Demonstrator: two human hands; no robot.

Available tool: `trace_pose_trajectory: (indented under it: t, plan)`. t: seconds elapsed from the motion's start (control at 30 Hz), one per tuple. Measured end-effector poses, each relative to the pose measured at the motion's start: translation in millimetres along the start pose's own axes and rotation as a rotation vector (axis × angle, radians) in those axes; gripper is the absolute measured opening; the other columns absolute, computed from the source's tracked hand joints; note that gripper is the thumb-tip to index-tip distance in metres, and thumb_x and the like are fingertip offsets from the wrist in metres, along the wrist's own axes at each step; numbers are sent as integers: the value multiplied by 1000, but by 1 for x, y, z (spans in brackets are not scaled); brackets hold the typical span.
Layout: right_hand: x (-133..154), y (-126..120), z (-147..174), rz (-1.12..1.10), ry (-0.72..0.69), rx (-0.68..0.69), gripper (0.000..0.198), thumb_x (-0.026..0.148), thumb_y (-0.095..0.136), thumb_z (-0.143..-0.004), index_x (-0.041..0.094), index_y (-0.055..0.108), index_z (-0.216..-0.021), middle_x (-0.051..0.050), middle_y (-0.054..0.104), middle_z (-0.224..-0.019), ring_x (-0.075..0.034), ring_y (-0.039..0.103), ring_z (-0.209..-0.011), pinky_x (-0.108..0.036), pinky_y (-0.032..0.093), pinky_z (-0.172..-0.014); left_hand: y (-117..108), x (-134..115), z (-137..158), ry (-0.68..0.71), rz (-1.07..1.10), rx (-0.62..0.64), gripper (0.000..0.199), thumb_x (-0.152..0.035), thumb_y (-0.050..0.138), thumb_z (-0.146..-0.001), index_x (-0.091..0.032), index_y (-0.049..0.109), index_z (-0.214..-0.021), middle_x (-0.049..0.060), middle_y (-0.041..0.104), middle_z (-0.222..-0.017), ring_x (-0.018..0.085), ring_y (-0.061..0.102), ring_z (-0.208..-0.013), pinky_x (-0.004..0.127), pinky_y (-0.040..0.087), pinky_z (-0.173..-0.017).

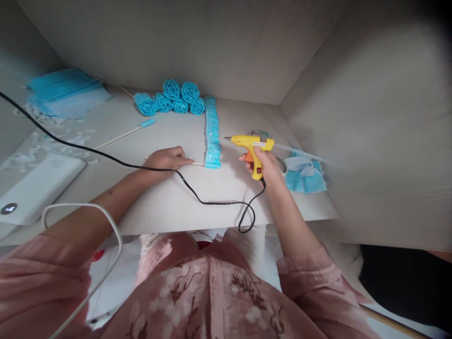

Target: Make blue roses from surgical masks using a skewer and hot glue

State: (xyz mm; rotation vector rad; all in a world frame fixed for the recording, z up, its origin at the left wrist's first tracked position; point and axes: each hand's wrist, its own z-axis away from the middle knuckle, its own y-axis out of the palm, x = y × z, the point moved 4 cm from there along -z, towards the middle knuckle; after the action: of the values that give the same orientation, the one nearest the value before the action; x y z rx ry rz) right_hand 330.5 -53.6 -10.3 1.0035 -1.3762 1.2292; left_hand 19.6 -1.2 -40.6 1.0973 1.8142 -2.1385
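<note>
My left hand (169,159) is closed on a thin wooden stick (198,164), whose far end meets the near end of a ruffled blue strip (212,132). The strip lies lengthwise away from me on the table. In my right hand (265,165) is a yellow glue gun (252,142) with an orange trigger. Its metal nozzle points left, just right of the strip and apart from it. A clear glue stick (300,153) juts from the gun's back. Several rolled blue roses (181,104) are stacked against the back wall, beside the strip's far end.
A black cord (116,163) crosses over my left forearm to the gun. At left are a white power bank (42,188), white scraps (45,146), blue sheets (68,92) and a stick with a blue tip (147,123). Crumpled blue pieces (306,178) lie right, near a side wall (370,141).
</note>
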Motion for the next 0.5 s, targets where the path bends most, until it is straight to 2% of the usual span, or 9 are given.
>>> trace_pose_trajectory:
  t: [0.07,0.13,0.4,0.5]
  plan:
    - [-1,0,0,-25,1,0,69,89,59,-76,20,68,-84,-10,74,-79,-15,56,-57,-28,43,-49,-1,1,-2,-111,-2,-34,52,-74,61,-87,-22,66,-81,-2,61,-69,17,53,-69,26,33,-59]
    - [-2,0,0,-26,9,-3,69,88,59,-77,20,69,-84,-10,76,-80,-14,56,-56,-28,42,-47,-1,-1,-2,-159,0,-52,54,-76,62,-85,-22,65,-79,-2,62,-69,17,53,-69,26,33,-58]
    - [-1,0,0,5,0,3,73,91,52,-80,20,70,-85,-10,74,-75,-17,61,-57,-29,45,-48,-2,-2,-4,-180,-12,-78,49,-71,63,-88,-23,66,-79,-1,64,-71,18,55,-71,28,31,-60]
    - [-3,-2,-1,-9,2,5,73,91,53,-80,20,71,-84,-10,75,-76,-16,61,-57,-28,45,-47,-1,-4,-5,-146,-26,-91,49,-70,60,-91,-22,66,-79,-1,65,-73,18,55,-72,27,32,-62]
